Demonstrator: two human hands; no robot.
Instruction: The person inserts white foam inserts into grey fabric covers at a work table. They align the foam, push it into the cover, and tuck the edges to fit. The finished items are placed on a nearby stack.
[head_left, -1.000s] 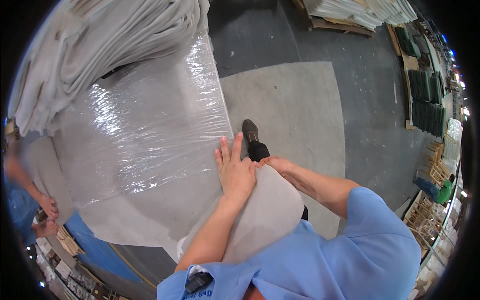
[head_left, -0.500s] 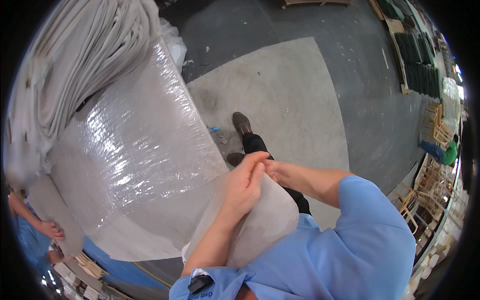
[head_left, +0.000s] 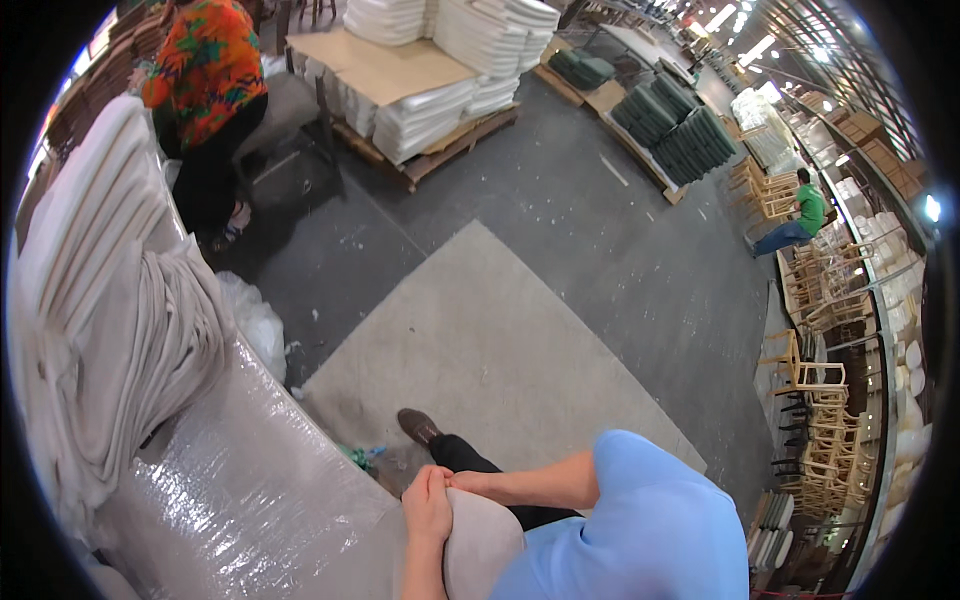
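Note:
My left hand (head_left: 427,507) is closed at the far end of a grey fabric piece (head_left: 482,545), its fingers folded against my right hand (head_left: 470,484). My right hand's fingers are curled at the same end and partly hidden behind the left. The fabric piece bulges between my forearms, against my blue shirt. Whether it has padding inside cannot be told. Beside my left forearm is a table (head_left: 240,490) covered in shiny clear plastic film. A thick heap of folded grey fabric (head_left: 150,350) lies on its far left part.
A crumpled clear plastic bag (head_left: 255,325) hangs by the table's edge. Beyond stand a grey chair (head_left: 285,125), a person in a colourful top (head_left: 210,70), and a pallet of white cushions (head_left: 430,110). Dark green cushions (head_left: 665,125), wooden chair frames (head_left: 825,400) and a person in green (head_left: 808,208) are right.
The view has tilted up and shows more of the hall; my hands now sit lower in it. They still grip the fabric end together. The co-worker's arm at the lower left is out of view.

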